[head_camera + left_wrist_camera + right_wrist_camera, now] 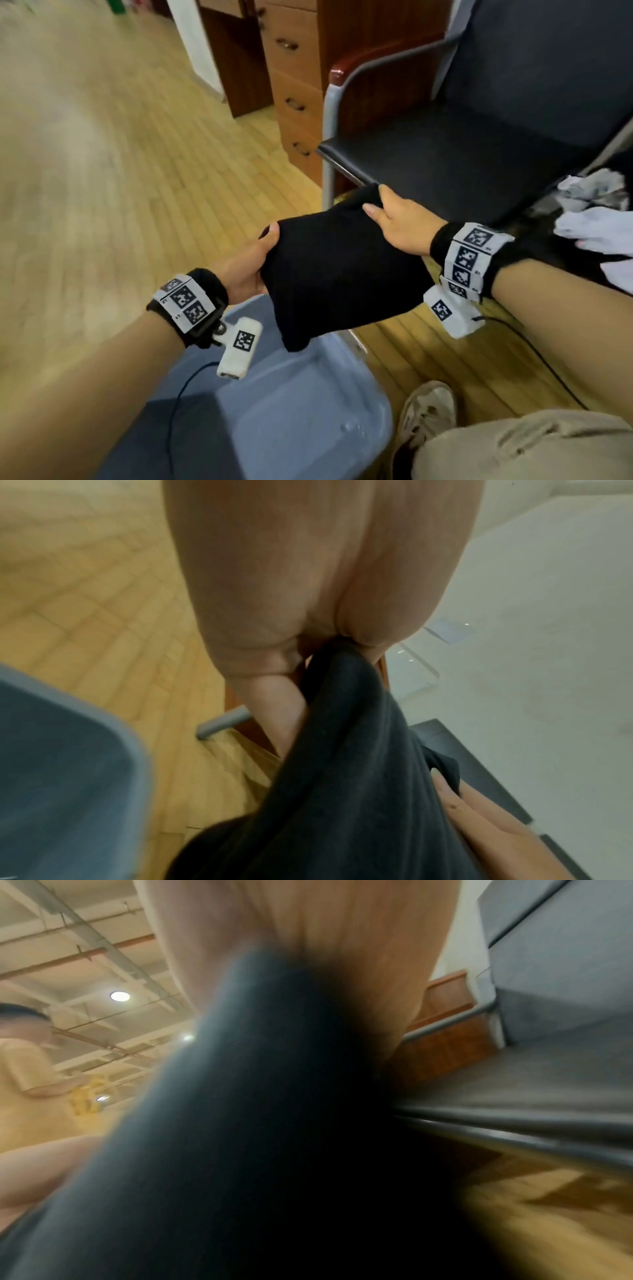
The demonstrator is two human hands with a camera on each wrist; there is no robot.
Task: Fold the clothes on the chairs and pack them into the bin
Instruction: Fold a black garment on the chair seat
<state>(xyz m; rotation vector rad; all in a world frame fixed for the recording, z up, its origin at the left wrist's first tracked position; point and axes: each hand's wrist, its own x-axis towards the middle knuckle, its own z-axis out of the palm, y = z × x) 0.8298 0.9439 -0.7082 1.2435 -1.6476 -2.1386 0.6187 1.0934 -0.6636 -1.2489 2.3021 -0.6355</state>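
Note:
A folded black garment (pixel 337 267) hangs in the air between both hands, just above the far edge of the grey-blue bin (pixel 318 387). My left hand (pixel 253 263) grips its left edge, thumb on top and fingers underneath. My right hand (pixel 397 222) grips its upper right edge, thumb and fingers curled over the cloth. The left wrist view shows the black cloth (pixel 342 791) pinched in my left hand (pixel 301 653) beside the bin's rim (pixel 137 750). In the right wrist view the dark cloth (pixel 257 1123) fills the middle, blurred.
A black chair (pixel 479 147) with a grey metal frame stands right behind the garment. White and grey clothes (pixel 596 219) lie on a second chair at the right. A wooden drawer cabinet (pixel 294 78) stands behind. My shoe (pixel 428 411) rests beside the bin on the wooden floor.

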